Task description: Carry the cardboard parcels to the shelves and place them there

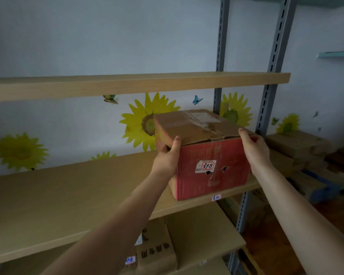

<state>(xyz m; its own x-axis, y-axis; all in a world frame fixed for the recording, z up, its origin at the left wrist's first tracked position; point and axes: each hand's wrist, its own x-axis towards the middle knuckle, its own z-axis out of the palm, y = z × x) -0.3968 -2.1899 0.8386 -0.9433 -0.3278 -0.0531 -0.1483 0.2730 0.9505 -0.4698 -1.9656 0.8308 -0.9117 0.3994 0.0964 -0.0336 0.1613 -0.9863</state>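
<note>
I see a pale blue wall point(87, 36) dotted with sunflower stickers point(147, 122) and small butterflies point(197, 99), and in front of it a rack of light wooden boards on grey slotted uprights point(274, 56). Both of my bare arms reach forward to the middle shelf point(58, 195), where a cardboard parcel point(211, 155) with a red printed front and a brown taped top sits near the shelf's front edge, its base on the board as far as I can tell. My left hand point(168, 155) clasps the parcel's near left corner, thumb lying on the top edge and fingers wrapped round the side. My right hand point(253, 148) presses flat against the right side, fingertips reaching up to the top edge. A white label point(206, 166) with handwritten characters is stuck to the red face between my hands. Above my hands runs an upper shelf point(127, 85). Below my left forearm, on a lower shelf point(203, 235), stands a brown box point(156, 251) printed with dark characters. Beyond my right hand, past the upright, more brown boxes point(298, 143) are stacked together.
</note>
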